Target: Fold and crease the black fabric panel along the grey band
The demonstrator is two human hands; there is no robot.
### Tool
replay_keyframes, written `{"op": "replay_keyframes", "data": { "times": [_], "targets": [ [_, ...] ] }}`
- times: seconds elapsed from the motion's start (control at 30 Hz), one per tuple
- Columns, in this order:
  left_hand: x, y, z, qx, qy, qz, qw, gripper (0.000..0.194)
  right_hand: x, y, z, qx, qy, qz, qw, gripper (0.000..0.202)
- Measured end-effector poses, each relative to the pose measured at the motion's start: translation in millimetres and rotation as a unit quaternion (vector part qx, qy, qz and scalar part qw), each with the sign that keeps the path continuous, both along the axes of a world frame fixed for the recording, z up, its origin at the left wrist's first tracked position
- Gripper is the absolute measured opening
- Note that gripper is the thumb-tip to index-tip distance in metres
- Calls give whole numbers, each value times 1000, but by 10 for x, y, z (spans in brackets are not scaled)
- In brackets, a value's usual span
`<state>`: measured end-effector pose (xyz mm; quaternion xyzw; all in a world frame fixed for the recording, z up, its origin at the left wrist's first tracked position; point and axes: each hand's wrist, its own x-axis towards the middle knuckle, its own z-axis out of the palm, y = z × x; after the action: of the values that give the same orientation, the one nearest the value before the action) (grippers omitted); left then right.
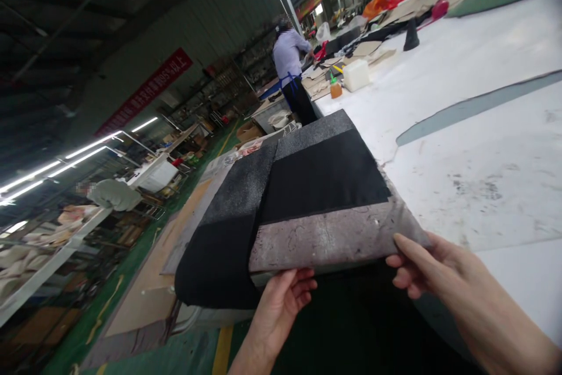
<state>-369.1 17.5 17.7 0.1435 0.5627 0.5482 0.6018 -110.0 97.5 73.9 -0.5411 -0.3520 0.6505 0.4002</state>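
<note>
A flat board wrapped in worn grey-brown cloth lies in front of me, a black fabric piece on top of it. My right hand pinches the board's near right corner, thumb on the cloth and fingers curled below. At the near edge, my left hand is closed with curled fingers, its thumb tip against the board's underside edge. Beside the left hand, a second black fabric piece drapes over the board's left part and hangs down at the front. Both black pieces have a greyish, speckled band toward the far end.
On the right stretches a white-topped table with a grey-blue strip, a black cone, an orange bottle and a white container. A person stands at its far side. Brown sheets lie lower left.
</note>
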Motion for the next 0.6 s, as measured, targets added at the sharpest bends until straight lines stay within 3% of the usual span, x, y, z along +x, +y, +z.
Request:
{"op": "replay_keyframes", "data": {
  "times": [0.2, 0.3, 0.43, 0.53, 0.6],
  "targets": [
    [29, -4, 31, 18, -34, 78, 996, 25, -4, 35, -202, -36, -11, 7, 999, 40],
    [28, -26, 50, 25, -45, 84, 995, 23, -39, 47, -226, -32, 29, -45, 998, 42],
    [12, -27, 115, 44, -52, 87, 994, 22, -93, 117, -140, -56, 137, -116, 982, 43],
    [9, -1, 152, 87, -39, 86, 992, 21, -104, 216, -27, -50, 154, -66, 985, 35],
    [6, 27, 151, 117, -28, 87, 989, 20, -103, 273, 49, -4, 136, -50, 989, 29]
  ]
}}
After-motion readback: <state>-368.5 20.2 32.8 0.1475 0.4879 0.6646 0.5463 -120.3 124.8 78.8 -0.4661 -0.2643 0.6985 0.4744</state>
